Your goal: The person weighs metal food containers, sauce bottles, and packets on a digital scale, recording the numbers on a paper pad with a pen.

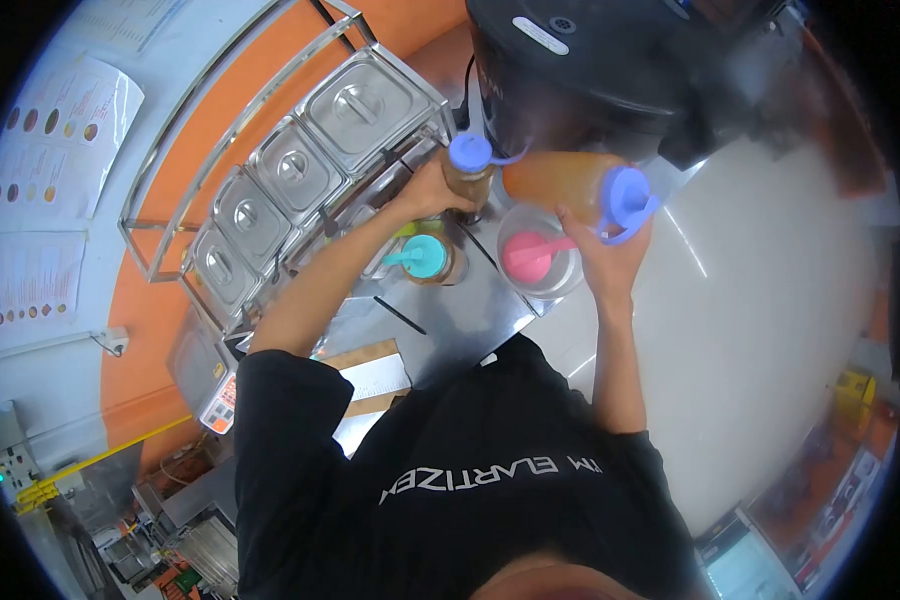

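My left hand (433, 190) is closed around a small clear bottle (468, 188) with a blue flip lid and brownish contents, standing roughly upright. My right hand (613, 250) grips a large jug of orange-brown liquid (560, 183) near its purple-blue lid. That jug is tipped on its side, lid end to the right. Just below it is a clear container (567, 272) with a pink lid or scoop (530, 257) showing in it. A jar with a teal lid (427, 257) stands on the steel counter, below my left hand.
Steel pans with lids (293, 168) sit in a railed rack along the orange wall. A large black appliance (590, 60) stands at the far side. Paper and cardboard (375, 378) lie near my body. A scale-like device (218, 400) is at the left.
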Demonstrator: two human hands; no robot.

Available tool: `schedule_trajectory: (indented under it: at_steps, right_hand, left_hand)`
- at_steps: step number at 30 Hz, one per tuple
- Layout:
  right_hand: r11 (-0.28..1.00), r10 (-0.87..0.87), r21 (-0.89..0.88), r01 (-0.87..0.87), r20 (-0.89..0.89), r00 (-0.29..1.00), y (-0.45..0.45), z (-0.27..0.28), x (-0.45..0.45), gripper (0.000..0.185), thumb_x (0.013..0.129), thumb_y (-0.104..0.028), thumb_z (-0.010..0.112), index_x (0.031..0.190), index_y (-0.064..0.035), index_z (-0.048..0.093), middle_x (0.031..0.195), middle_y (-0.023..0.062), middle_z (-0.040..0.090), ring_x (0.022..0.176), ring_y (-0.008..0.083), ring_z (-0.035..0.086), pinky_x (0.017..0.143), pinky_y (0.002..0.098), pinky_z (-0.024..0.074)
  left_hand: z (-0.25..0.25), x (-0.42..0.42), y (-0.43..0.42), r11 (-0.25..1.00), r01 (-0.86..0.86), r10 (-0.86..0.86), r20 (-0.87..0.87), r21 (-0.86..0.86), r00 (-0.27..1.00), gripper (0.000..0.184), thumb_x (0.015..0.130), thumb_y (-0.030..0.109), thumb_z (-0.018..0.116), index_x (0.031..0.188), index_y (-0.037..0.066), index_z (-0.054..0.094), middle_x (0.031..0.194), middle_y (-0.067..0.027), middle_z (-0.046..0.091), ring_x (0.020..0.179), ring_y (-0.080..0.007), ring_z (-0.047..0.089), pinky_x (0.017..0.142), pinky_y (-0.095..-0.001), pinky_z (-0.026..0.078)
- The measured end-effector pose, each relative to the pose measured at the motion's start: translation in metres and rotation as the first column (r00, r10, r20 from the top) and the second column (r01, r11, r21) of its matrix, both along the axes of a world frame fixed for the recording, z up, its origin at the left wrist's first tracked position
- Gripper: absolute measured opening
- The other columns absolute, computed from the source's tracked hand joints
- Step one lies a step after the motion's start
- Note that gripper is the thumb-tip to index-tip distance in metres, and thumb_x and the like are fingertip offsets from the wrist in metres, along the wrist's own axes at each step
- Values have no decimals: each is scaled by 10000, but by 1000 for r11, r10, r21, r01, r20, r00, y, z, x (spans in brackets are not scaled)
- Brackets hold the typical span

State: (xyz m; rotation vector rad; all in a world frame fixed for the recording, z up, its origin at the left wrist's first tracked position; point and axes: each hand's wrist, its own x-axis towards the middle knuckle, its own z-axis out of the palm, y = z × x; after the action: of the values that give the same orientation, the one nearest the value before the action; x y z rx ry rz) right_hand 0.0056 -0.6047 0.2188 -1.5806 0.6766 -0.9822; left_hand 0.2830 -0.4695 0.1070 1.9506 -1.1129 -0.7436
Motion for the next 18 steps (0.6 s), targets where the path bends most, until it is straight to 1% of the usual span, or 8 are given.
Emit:
schedule_trajectory:
  at_steps: [3,6,8,10,11,15,17,18]
  right_hand:
    - [997,8,-74,-12,-42,999,8,16,-7,935,686,-160,961,1443,14,442,1290,120,595,1169,210,603,964,362,519]
    - [997,80,16,-79,-77,994,8,20,-21,907,680,-112,951,1423,33,450,1317,129,593,1209,238,605,1048,389,478]
    - [994,-34,-105,13,-205,978,10,36,-25,966,680,-97,953,1466,45,410,1369,146,577,1249,262,593,1082,401,462]
    - [919,-32,-390,52,57,998,-2,29,-19,939,652,-136,959,1434,4,460,1361,166,571,1209,260,601,961,390,528]
    - [885,50,-463,-44,2,999,-7,42,-20,937,660,-116,949,1442,11,449,1366,185,563,1234,283,590,965,406,539]
    - [838,32,-545,8,64,997,31,101,-7,910,688,-182,929,1438,39,464,1376,211,552,1229,325,588,977,433,553]
    - [844,10,-534,54,117,993,45,117,-5,861,711,-243,914,1405,57,502,1342,212,576,1181,314,608,961,420,555]
    - [853,66,-522,31,166,984,60,126,7,832,726,-248,902,1392,64,513,1318,213,590,1162,309,617,950,417,559]
  left_hand:
    - [3,7,11,1000,-10,10,-92,5,996,823,703,192,905,1408,56,503,1299,-129,661,1231,-248,613,1080,-385,473]
    - [-7,15,27,994,66,-66,1,93,998,721,702,149,890,1341,46,570,1316,-112,652,1231,-225,609,1087,-376,469]
    - [9,2,33,997,-25,30,-77,69,997,653,693,147,872,1290,30,635,1240,-128,691,1158,-240,649,1035,-390,494]
    - [20,5,39,996,59,-53,-91,61,994,568,717,234,843,1221,18,696,1134,-162,726,1053,-279,686,954,-419,517]
    - [45,1,44,916,-37,26,34,400,999,574,762,346,790,1213,2,699,1016,-190,738,974,-307,698,893,-449,520]
    - [128,-35,102,938,-124,166,-106,323,981,579,861,407,699,1256,-15,672,1162,-233,713,1049,-326,687,902,-457,514]
    - [156,-73,162,981,-187,165,-298,-49,940,610,922,441,652,1336,-6,628,1280,-218,677,1152,-333,654,975,-435,497]
    - [159,-93,191,960,-260,220,-295,-103,930,592,951,419,639,1370,2,602,1312,-198,665,1200,-324,631,1018,-418,478]
